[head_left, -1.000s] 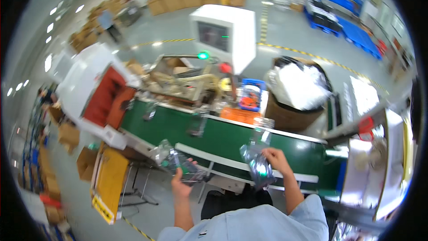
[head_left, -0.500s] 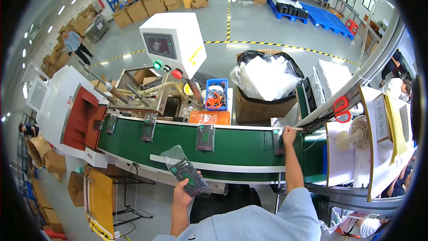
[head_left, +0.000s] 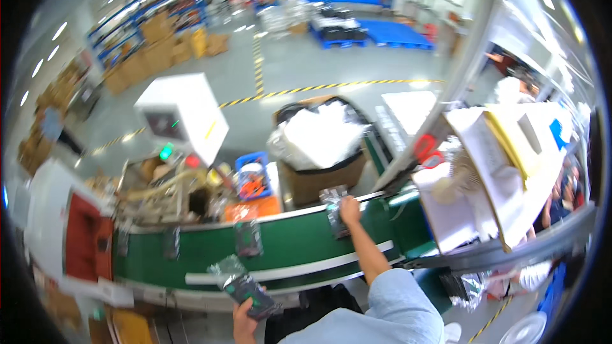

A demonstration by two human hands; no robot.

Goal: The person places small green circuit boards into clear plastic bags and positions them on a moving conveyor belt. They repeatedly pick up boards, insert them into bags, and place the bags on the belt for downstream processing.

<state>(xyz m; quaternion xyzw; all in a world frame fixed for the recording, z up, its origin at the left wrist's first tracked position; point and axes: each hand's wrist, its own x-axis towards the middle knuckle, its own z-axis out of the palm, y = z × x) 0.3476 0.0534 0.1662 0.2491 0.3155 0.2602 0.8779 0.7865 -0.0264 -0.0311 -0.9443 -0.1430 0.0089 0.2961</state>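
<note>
In my left hand (head_left: 245, 320), near the front edge of the conveyor, is a flat dark packet in a clear plastic bag (head_left: 250, 294). The fingers close round its lower end, and the loose bag end points up and left. My right hand (head_left: 349, 209) reaches across the green conveyor belt (head_left: 299, 242). Its fingers are closed at the right edge of another bagged dark packet (head_left: 335, 216), near the belt's far side. Further left on the belt lie more bagged packets, one of them (head_left: 248, 239) nearest the middle. Blur hides fine detail.
A white machine with a red-brown opening (head_left: 88, 236) stands at the belt's left end. Behind the belt are a white control box (head_left: 191, 118), a blue bin (head_left: 253, 175), an orange tray (head_left: 254, 209) and a lined carton (head_left: 325, 181). A grey post (head_left: 440, 114) rises at the right.
The view has swung to the right and blurred, so the scene sits further left in it. Both hands keep their places at the same two packets.
</note>
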